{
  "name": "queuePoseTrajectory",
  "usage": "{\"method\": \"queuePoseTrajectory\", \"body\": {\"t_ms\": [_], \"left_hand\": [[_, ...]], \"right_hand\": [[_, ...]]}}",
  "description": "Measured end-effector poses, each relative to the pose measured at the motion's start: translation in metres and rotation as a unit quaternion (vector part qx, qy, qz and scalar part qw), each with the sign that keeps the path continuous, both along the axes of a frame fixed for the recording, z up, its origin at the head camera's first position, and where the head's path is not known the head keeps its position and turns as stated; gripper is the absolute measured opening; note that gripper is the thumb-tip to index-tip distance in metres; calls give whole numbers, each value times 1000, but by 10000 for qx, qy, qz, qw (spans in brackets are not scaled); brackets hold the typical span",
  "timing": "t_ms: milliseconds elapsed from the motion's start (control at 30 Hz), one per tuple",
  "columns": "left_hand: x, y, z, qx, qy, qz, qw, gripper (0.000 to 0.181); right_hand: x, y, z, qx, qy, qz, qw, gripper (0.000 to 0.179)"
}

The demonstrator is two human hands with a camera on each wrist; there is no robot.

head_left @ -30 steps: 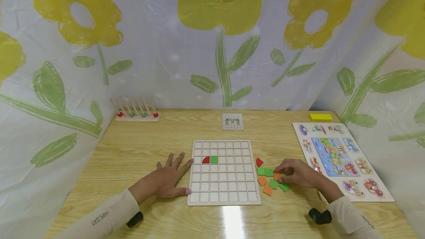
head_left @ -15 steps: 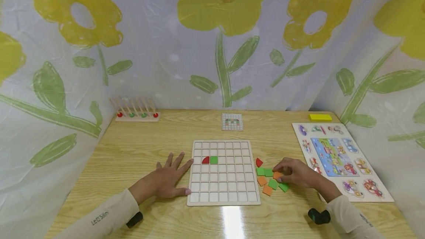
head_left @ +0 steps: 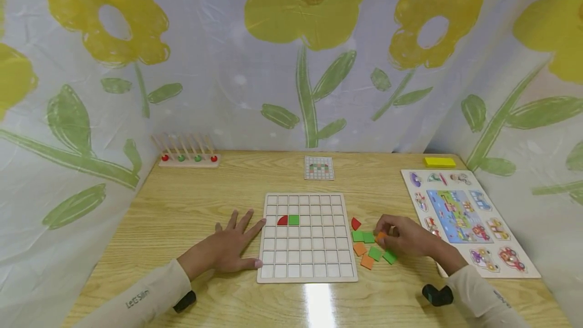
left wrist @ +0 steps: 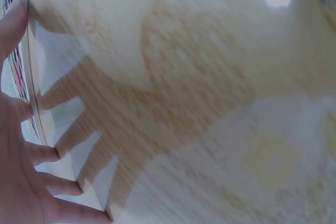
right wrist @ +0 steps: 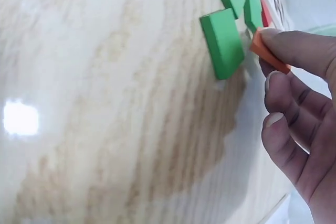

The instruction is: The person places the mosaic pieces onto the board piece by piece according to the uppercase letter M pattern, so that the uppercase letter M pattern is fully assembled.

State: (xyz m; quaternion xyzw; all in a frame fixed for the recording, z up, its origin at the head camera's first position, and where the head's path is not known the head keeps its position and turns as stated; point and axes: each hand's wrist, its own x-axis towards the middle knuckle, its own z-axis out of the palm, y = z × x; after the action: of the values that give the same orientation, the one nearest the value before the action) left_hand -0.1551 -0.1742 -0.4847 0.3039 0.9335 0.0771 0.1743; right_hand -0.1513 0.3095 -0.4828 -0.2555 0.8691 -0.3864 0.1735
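Observation:
My left hand (head_left: 230, 249) lies with fingers spread on the table, index fingertip and thumb at the left edge of a wooden grid board (head_left: 319, 243). On the board, a red quarter-round tile (head_left: 283, 220) sits beside a green square tile (head_left: 293, 220). Right of the board, my right hand (head_left: 405, 236) pinches an orange square tile (right wrist: 269, 52) between thumb and fingers; the tile is tilted in the right wrist view. Below and left of that hand lie green tiles (head_left: 375, 253), orange tiles (head_left: 367, 261) and a red quarter-round tile (head_left: 356, 223).
Behind the board lies a small pattern card (head_left: 319, 176). A picture puzzle board (head_left: 460, 262) occupies the right side, with a yellow block (head_left: 439, 162) behind it. A peg stand (head_left: 189, 164) with red and green beads stands at the back left.
My right thumb and fingers have drawn in on the orange tile and raised it slightly, so less of it shows. My left hand has stayed in place.

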Motion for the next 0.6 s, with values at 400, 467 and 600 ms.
{"method": "queuePoseTrajectory", "body": {"t_ms": [400,467,600], "left_hand": [[1,-2,-1,37,43,-50,10000,96],[1,-2,-2,37,38,-41,10000,96],[1,-2,-2,25,59,-24,10000,97]], "right_hand": [[-12,-25,10,20,151,45,9999,13],[-13,-32,10,-34,143,88,9999,14],[-15,-45,10,-72,62,204,9997,17]]}}
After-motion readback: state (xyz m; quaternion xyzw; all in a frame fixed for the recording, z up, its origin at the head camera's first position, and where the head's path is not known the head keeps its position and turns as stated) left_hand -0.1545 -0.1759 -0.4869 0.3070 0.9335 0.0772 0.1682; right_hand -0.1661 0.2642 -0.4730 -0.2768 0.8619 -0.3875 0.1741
